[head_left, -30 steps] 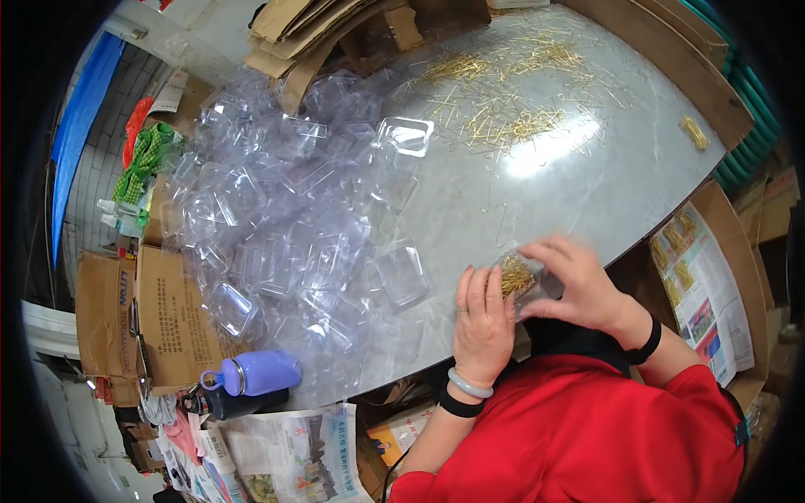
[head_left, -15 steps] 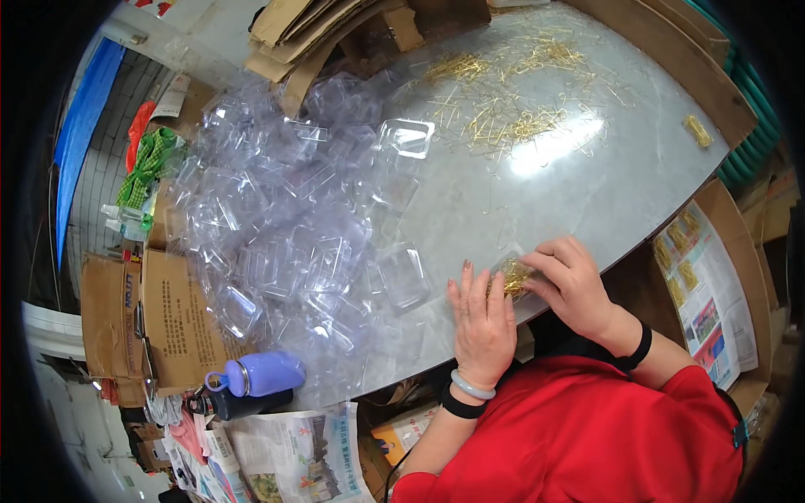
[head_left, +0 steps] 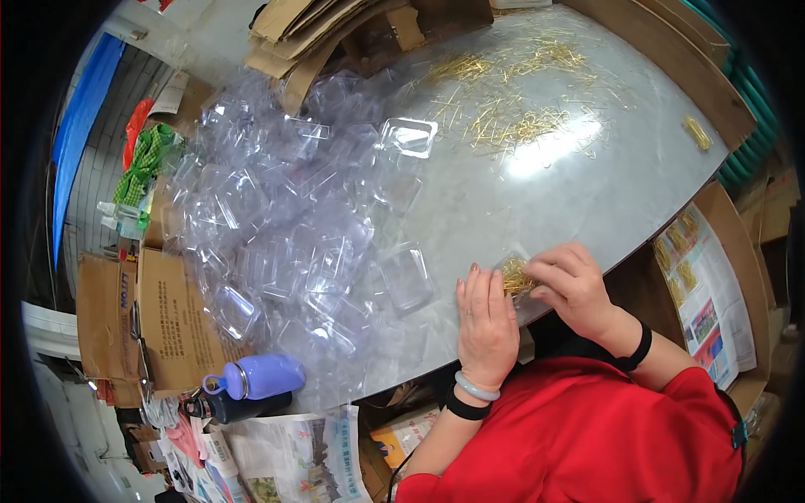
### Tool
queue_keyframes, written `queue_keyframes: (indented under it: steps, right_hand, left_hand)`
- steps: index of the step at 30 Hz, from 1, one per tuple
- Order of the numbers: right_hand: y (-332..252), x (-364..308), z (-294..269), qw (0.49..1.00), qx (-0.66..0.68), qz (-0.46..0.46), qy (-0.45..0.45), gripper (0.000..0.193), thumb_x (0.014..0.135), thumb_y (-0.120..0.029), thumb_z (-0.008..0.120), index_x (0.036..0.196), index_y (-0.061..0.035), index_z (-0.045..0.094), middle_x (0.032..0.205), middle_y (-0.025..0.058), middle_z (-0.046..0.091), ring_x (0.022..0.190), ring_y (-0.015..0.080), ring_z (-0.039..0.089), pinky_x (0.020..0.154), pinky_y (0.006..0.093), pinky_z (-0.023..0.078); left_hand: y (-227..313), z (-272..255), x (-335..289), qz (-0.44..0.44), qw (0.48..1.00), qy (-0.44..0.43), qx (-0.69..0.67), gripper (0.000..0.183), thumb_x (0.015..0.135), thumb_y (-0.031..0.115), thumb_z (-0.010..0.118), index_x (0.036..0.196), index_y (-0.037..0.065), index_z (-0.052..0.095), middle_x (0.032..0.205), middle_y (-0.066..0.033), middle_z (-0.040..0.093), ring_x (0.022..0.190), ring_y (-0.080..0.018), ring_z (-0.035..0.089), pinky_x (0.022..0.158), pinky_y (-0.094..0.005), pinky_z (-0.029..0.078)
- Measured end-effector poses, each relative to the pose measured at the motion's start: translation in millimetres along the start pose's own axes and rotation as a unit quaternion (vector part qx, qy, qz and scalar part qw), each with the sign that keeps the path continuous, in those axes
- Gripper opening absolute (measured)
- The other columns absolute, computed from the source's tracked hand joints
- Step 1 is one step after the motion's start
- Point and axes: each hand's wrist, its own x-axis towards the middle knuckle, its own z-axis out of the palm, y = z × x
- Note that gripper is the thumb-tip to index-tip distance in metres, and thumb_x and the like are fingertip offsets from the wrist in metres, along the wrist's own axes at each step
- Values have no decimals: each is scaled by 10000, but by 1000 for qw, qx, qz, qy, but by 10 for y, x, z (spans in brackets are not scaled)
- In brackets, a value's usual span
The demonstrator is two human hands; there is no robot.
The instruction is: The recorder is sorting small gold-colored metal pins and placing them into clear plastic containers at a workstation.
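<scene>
A small clear plastic box with a heap of thin gold-coloured wire hooks in it lies at the table's near edge, between my hands. My left hand is open, its fingers stretched out flat, with the fingertips beside the box's left side. At the box's right side my right hand has its thumb and curled fingers drawn together; what they pinch, if anything, is too small to make out. More loose wire hooks are scattered over the far part of the grey table.
A big pile of clear plastic boxes covers the table's left. One packed bundle of gold hooks lies far right. Several bundles rest on newspaper in a carton at right. A purple bottle stands near the left edge; cardboard borders the far right.
My right fingers have shifted slightly right, off the gold hooks to the box's side. My left hand has moved a little right and stays flat.
</scene>
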Motion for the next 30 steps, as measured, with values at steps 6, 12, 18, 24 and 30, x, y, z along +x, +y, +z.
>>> queue_keyframes:
  steps: [6,12,18,24,30]
  right_hand:
    - [-290,-56,20,993,41,43,-101,658,872,-315,743,1388,30,525,1302,190,636,1337,398,520,1151,590,300]
    - [-198,55,232,992,59,107,-13,402,883,-105,704,1259,-6,603,1180,165,669,1189,382,590,1039,493,447]
    - [-192,68,198,996,46,70,5,272,876,-7,675,1147,-9,659,1152,156,672,1147,360,601,955,443,509]
    - [-280,222,92,999,28,12,-17,425,764,-232,824,1116,-44,677,1221,145,657,1198,368,585,1053,520,437]
    - [-253,262,232,999,23,-1,-42,481,686,-238,842,1097,-48,678,1198,134,657,1189,366,590,1055,523,432]
  left_hand:
    - [-4,3,-15,-8,1000,4,10,390,965,39,568,1343,-47,516,1360,-236,498,1351,-435,457,1161,-600,327]
    - [-51,-5,-31,-1,1000,-15,5,409,982,85,588,1358,-44,491,1414,-240,462,1389,-426,435,1180,-609,299]
    - [-90,-110,-49,-31,985,-22,-170,673,966,117,646,1507,-52,285,1511,-277,397,1407,-451,416,1179,-556,317]
    - [-170,-134,-81,-64,961,0,-267,1003,854,42,748,1587,-21,67,1530,-307,375,1403,-454,426,1154,-488,368]
    - [-167,-134,-75,-71,952,0,-297,1127,788,7,784,1602,-4,4,1518,-320,383,1389,-453,447,1128,-472,406]
